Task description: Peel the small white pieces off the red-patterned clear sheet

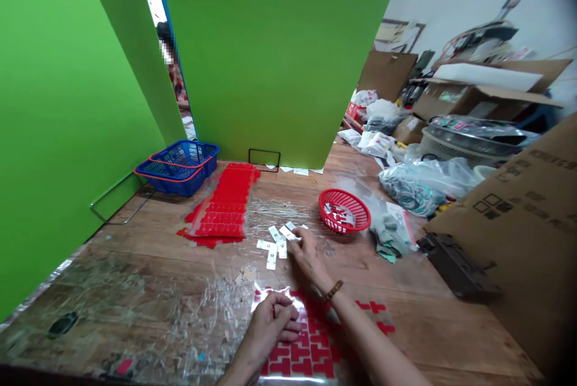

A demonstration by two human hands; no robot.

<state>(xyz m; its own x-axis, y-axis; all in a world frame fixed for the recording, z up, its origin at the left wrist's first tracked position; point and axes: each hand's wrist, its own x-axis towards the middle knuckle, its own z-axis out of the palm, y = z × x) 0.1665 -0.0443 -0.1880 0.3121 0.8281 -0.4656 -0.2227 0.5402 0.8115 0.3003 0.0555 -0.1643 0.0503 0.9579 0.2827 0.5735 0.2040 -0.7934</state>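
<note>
"At the near side of the desk [428,326], what lies under the left hand [277,318]?"

"A clear sheet [300,365] with red T shapes in rows. The hand is over its far left part, fingers loosely curled. I can't tell whether they pinch anything."

"And the right hand [311,254]?"

"Farther out, past the sheet's far edge and right of the left hand. Its forearm slants from near right toward far left, a bracelet [332,291] at the wrist."

"Is it at the cards [271,257]?"

"Yes, its bent fingertips are at the right side of that loose white cluster. Whether they have closed on a card I can't tell; the hand hides that spot."

"So the right hand is the nearer one?"

"Clearly. From the left hand the cards lie straight out on the far side, with a strip of desk between."

"Their long axes?"

"Mixed. The nearest card runs near to far, the leftmost runs left to right, and those by the fingertips slant."

"Beyond them?"

"To the left, a red stack [225,205], long from near to far. To the right, a red basket [359,210] with white and red pieces inside. At far left, blue baskets [180,186]."
</note>
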